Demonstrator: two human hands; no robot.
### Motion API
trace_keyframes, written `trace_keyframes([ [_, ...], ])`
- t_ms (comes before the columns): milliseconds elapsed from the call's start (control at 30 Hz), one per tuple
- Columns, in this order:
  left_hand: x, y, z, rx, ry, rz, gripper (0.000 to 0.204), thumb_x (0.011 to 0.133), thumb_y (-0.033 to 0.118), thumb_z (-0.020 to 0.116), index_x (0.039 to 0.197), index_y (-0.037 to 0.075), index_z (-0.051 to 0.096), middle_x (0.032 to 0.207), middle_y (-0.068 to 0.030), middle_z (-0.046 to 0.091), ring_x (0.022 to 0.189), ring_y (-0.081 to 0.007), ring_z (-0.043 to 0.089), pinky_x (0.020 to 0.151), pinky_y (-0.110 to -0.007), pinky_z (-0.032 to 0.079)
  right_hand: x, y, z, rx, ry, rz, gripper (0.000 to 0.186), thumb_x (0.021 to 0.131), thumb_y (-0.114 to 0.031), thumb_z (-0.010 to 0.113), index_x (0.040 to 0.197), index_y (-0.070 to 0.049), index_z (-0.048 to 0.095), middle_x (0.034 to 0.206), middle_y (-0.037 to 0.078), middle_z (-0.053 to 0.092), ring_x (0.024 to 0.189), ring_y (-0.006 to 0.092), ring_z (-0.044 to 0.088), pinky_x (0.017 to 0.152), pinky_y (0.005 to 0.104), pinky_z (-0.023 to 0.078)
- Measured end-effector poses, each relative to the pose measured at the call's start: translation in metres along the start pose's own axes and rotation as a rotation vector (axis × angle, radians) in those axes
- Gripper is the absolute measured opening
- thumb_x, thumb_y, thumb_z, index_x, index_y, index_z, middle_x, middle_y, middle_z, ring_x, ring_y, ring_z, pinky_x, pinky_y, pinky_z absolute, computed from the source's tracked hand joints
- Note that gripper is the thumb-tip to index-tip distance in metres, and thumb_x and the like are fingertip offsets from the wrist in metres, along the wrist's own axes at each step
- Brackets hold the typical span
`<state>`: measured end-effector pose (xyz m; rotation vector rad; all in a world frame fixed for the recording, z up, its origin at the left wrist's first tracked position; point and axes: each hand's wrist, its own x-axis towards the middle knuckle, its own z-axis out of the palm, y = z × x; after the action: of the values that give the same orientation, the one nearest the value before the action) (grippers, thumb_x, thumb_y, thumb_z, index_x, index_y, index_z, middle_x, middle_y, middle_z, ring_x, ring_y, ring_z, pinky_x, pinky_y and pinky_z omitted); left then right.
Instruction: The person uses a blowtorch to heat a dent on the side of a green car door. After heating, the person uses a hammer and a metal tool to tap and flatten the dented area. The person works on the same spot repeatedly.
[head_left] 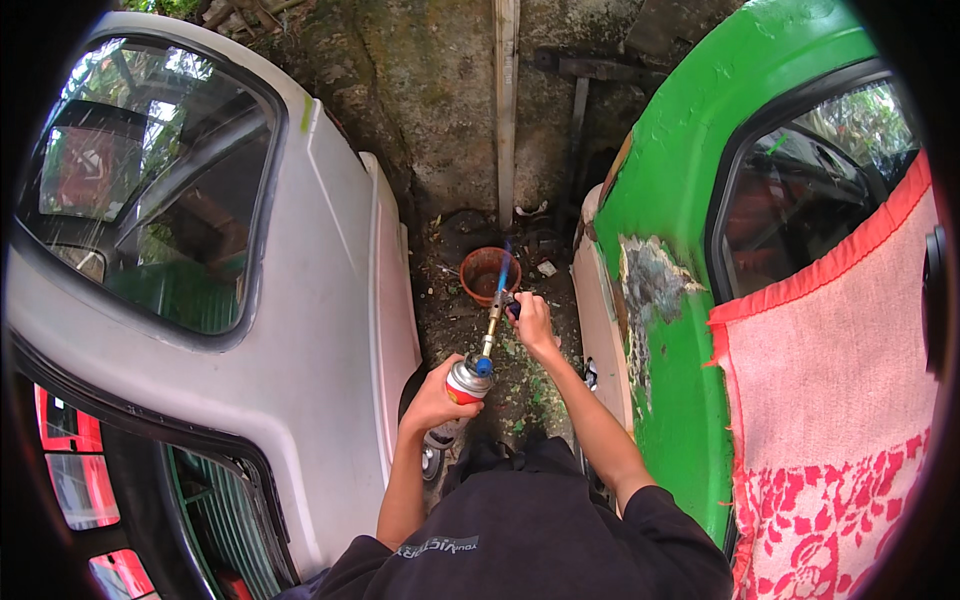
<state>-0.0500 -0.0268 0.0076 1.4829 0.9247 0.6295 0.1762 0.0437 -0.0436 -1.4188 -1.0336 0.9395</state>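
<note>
My left hand point(440, 398) is wrapped round a red and silver gas canister point(465, 381), tilted away from me. A blow torch point(491, 328) with a blue knob point(484, 366) and a brass tube is fitted on its top. From the nozzle a blue flame point(504, 268) points forward. Close beside the nozzle, my right hand point(534, 322) is closed round a small dark lighter point(514, 308). Beyond the flame, a round terracotta-coloured pot point(466, 273) sits on the ground.
A pale grey vehicle body point(330, 290) stands close on my left. On my right is a green one point(690, 420) with a scorched, peeling patch point(653, 285) and a pink towel point(815, 370) hanging over it. A wooden post point(507, 110) leans against the far wall point(440, 120).
</note>
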Motion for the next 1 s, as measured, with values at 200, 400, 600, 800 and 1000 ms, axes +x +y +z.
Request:
trace_keyframes([
  [200,0.001,-0.004,0.003,-0.005,0.036,0.019,0.059,0.064,0.011,0.085,0.113,0.003,0.055,0.088,-0.0037,0.065,0.079,-0.0108,0.06,0.072,-0.028,0.051,-0.002,0.006,-0.005,-0.072,-0.014,0.125,0.058,0.1,-0.039,0.039,0.061,0.0,0.056,0.053,0.009,0.056,0.051,0.0228,0.056,0.056,0.0385,0.043],
  [400,0.028,0.002,0.01,0.302,0.258,-0.062,0.065,0.059,0.022,0.084,0.114,0.002,0.054,0.093,-0.0153,0.07,0.089,-0.0294,0.07,0.079,-0.038,0.053,-0.036,-0.008,-0.02,0.1,0.018,0.164,0.049,0.099,-0.044,0.055,0.072,-0.004,0.059,0.056,0.0,0.051,0.053,0.0099,0.049,0.05,0.0324,0.038],
  [600,0.062,-0.015,0.006,0.627,0.389,-0.142,0.078,0.057,0.027,0.086,0.122,0.003,0.051,0.106,-0.0241,0.068,0.099,-0.041,0.066,0.084,-0.048,0.053,-0.071,-0.046,-0.014,-0.222,0.079,-0.228,0.021,0.088,-0.019,0.074,0.091,-0.002,0.061,0.064,0.007,0.061,0.058,0.0123,0.058,0.055,0.0299,0.045],
  [800,0.06,0.007,0.018,0.657,0.363,-0.147,0.073,0.058,0.025,0.085,0.118,0.003,0.051,0.102,-0.0244,0.068,0.096,-0.0438,0.066,0.081,-0.051,0.053,-0.065,-0.048,-0.014,-0.327,0.085,-0.428,0.022,0.085,-0.012,0.075,0.099,-0.002,0.061,0.077,0.013,0.069,0.068,0.0225,0.07,0.062,0.0341,0.053],
  [1000,0.057,-0.002,0.026,0.684,0.397,-0.092,0.072,0.058,0.025,0.086,0.116,0.002,0.05,0.099,-0.0237,0.068,0.093,-0.0444,0.066,0.079,-0.051,0.053,-0.063,-0.046,-0.017,-0.346,0.072,-0.475,0.021,0.085,-0.011,0.075,0.091,-0.001,0.058,0.073,0.013,0.066,0.061,0.0229,0.066,0.057,0.0347,0.05],
])
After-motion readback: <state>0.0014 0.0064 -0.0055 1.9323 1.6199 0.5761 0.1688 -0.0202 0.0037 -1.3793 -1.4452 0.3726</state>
